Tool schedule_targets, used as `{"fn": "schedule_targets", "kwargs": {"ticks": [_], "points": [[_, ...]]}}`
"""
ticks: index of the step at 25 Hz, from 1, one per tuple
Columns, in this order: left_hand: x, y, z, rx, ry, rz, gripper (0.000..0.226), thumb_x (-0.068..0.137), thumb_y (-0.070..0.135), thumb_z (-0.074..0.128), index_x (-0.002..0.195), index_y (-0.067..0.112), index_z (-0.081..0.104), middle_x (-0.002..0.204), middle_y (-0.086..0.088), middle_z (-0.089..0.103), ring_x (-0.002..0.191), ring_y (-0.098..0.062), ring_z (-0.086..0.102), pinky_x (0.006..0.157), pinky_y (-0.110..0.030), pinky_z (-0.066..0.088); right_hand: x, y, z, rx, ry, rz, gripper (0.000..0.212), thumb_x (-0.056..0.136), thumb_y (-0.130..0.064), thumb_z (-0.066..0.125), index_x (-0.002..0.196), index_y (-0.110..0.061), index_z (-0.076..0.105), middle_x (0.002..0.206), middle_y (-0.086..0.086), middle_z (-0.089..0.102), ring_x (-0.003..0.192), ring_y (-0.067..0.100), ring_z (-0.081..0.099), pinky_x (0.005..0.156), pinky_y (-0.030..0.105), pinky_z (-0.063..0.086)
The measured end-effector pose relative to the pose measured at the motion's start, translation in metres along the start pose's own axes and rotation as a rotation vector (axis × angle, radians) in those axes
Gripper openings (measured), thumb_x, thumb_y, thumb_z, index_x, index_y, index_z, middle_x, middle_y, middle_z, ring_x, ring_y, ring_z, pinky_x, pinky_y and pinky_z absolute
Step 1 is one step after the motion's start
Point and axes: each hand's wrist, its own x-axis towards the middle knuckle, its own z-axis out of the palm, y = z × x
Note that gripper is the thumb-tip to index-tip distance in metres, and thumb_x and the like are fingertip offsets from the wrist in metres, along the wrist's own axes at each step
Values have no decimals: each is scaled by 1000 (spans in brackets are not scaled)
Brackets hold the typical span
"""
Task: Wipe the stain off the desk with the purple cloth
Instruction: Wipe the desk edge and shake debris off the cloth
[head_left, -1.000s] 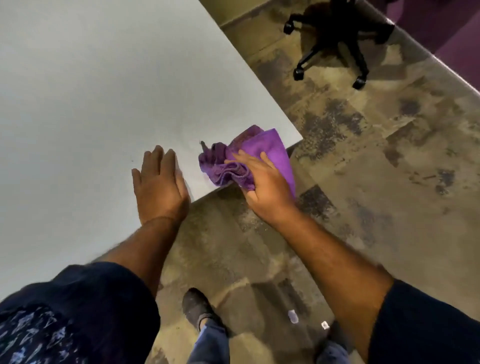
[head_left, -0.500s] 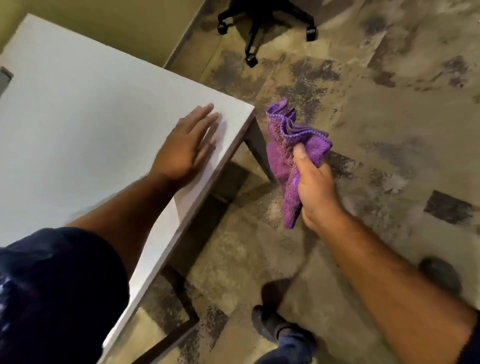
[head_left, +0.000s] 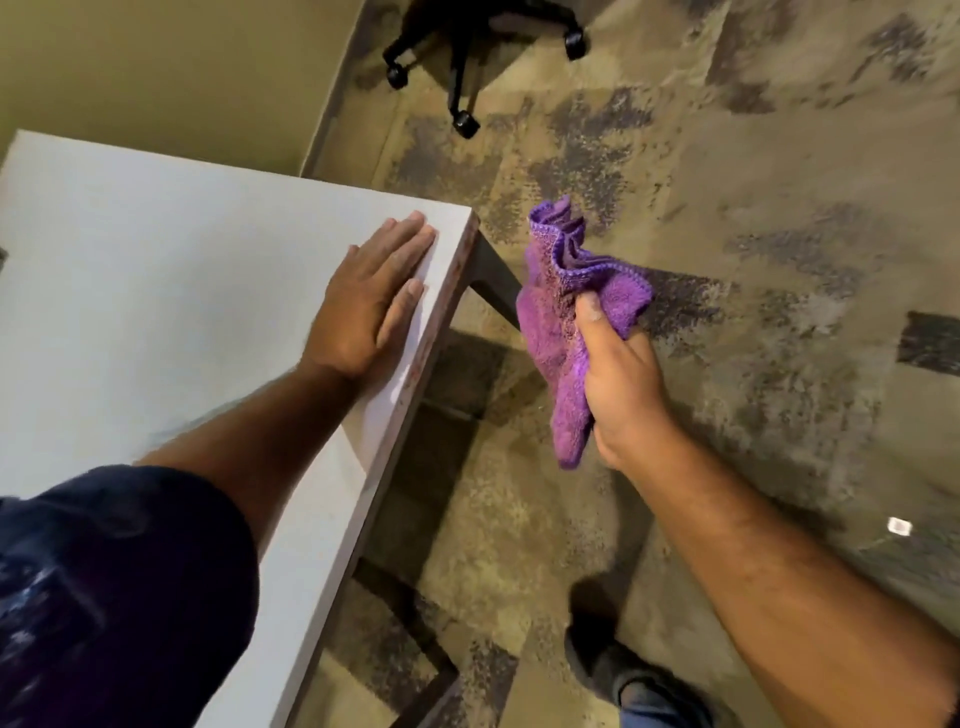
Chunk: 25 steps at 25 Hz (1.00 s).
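Observation:
The white desk (head_left: 156, 291) fills the left side, its corner pointing up and right. My left hand (head_left: 371, 299) lies flat, palm down, on the desk top close to that corner, fingers together. My right hand (head_left: 621, 379) is off the desk, over the floor to the right of the corner, and grips the crumpled purple cloth (head_left: 558, 312), which hangs down from the fist. Faint reddish marks (head_left: 423, 358) run along the desk's right edge face. No stain shows on the desk top.
A dark desk leg (head_left: 493, 275) slants down below the corner. A black wheeled chair base (head_left: 462, 57) stands on the patchy carpet at the top. My shoe (head_left: 613, 660) is on the floor at the bottom. A wall (head_left: 156, 67) rises behind the desk.
A second ago my right hand pressed the cloth on the desk at its edge. It then lifted the cloth off the desk to the right; the view turned. My left hand stayed flat on the desk.

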Motion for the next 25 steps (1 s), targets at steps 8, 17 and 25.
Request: {"fn": "schedule_targets", "kwargs": {"ticks": [8, 17, 25], "points": [[3, -11, 7, -28, 26, 5, 51, 114, 36, 32, 164, 29, 40, 174, 9, 31, 163, -17, 24, 128, -60, 23, 48, 6, 58, 119, 27, -17, 55, 74, -68, 71, 104, -22, 75, 105, -7, 82, 104, 13, 77, 100, 38, 58], [2, -21, 15, -88, 70, 37, 49, 114, 33, 35, 161, 32, 44, 172, 10, 36, 162, -15, 25, 130, -58, 23, 33, 50, 107, 267, 76, -96, 31, 84, -47, 73, 101, -20, 73, 87, -15, 82, 86, 1, 76, 76, 22, 57], [-9, -18, 12, -568, 158, -53, 34, 102, 18, 47, 122, 17, 75, 150, -6, 65, 149, -21, 50, 125, -48, 38, -62, 117, 106, 181, -73, -440, 21, 100, -32, 63, 101, -46, 79, 83, 6, 72, 74, 32, 67, 74, 12, 49]]}}
